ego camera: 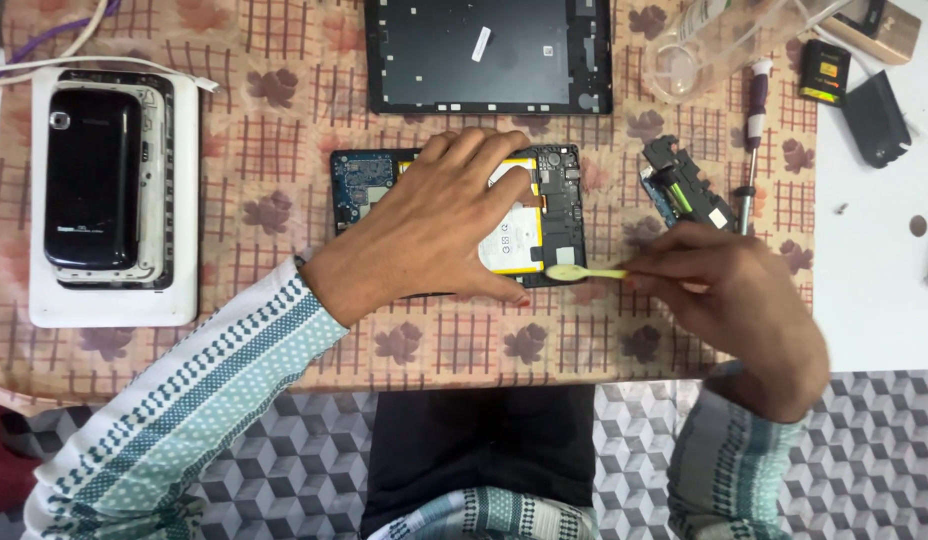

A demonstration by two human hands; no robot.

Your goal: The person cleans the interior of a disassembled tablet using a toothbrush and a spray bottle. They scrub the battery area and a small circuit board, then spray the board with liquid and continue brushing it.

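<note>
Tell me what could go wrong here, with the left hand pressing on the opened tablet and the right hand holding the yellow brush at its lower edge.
1. The left hand lies flat on the opened tablet's yellow-edged battery; hard pressure might damage it.
2. The yellow brush in the right hand works beside exposed parts and could snag something.
3. The purple-handled screwdriver and the small black module lie close to the right hand, which might knock them.

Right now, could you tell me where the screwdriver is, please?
In the head view, the screwdriver lies upright on the patterned cloth at upper right, beside the small black module and just above the right hand.
</note>
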